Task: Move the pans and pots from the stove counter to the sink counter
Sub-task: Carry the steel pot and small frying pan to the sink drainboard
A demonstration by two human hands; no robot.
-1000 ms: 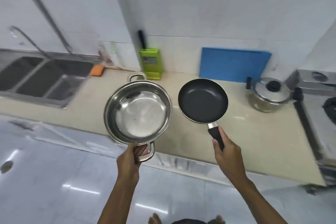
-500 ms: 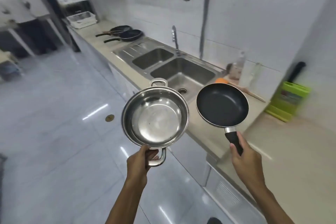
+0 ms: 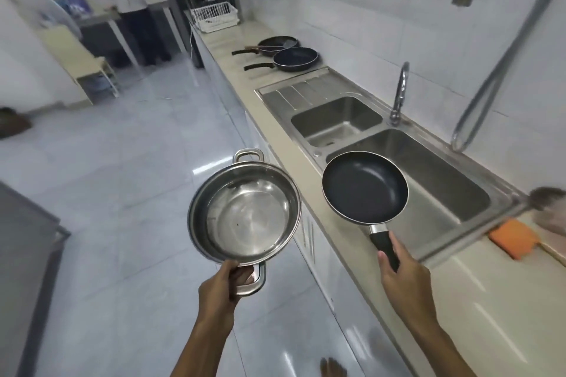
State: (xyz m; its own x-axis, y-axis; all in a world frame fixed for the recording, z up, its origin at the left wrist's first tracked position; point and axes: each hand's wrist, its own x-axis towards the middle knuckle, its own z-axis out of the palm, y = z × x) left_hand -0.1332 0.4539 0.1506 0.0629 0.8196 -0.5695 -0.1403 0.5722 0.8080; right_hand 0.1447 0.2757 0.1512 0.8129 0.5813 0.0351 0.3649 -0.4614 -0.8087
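Note:
My left hand grips the near loop handle of an empty stainless steel pot, held in the air over the floor beside the counter. My right hand holds the black handle of a small black frying pan, which hovers over the near basin of the double sink. Farther along the beige counter, past the sink's draining board, lie two dark frying pans with their handles pointing left.
A tap stands behind the sink and a steel pipe runs down the tiled wall. An orange sponge lies right of the sink. White wire baskets stand at the counter's far end. A person stands far off.
My view has swung left from the stove-side counter to along the sink counter. Both hands have carried the pot and the pan along, and the pan now hangs over the sink.

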